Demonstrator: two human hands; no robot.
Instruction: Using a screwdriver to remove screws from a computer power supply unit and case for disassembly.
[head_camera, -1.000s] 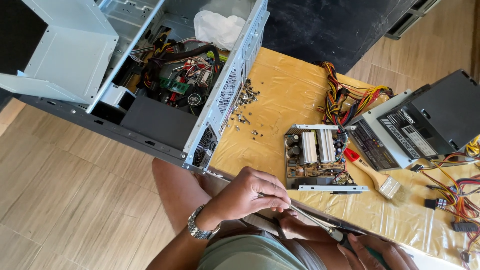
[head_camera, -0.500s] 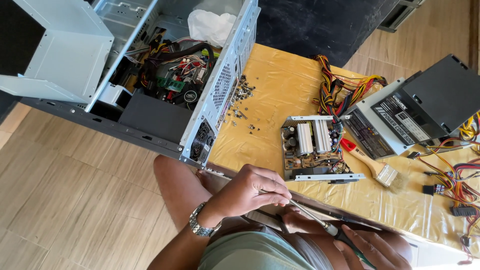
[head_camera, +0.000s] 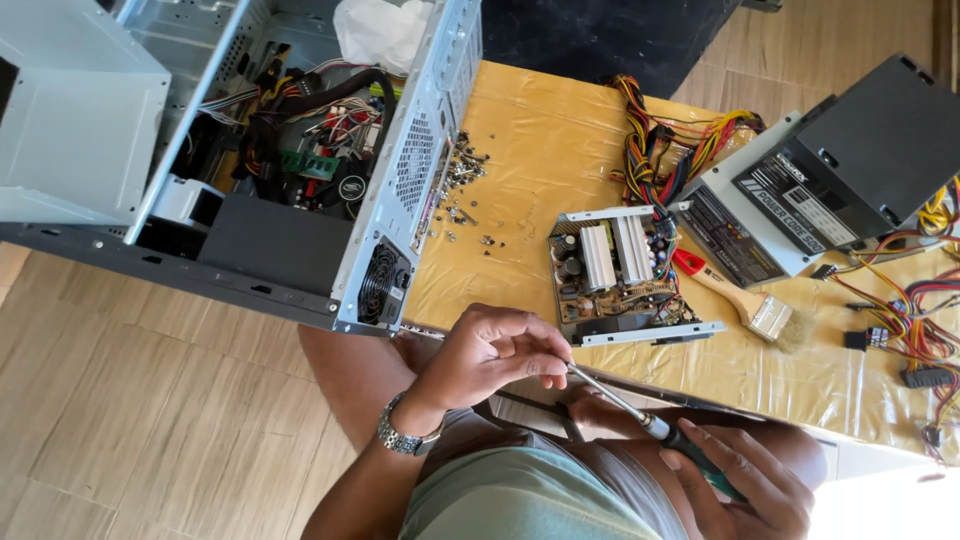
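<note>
Your left hand (head_camera: 490, 352), at lower centre of the frame, pinches the metal shaft of the screwdriver (head_camera: 640, 420); your right hand (head_camera: 740, 480), at lower right, grips its handle. The open circuit board (head_camera: 625, 275) lies on the yellow table (head_camera: 540, 140) just above, beside a brush (head_camera: 740, 300).

Both hands and the screwdriver (head_camera: 640, 420) have barely shifted rightward.

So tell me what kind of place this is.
Probably a home or small computer repair spot: an open computer case, an opened power supply board, loose screws on a covered table, wood-look floor.
</note>
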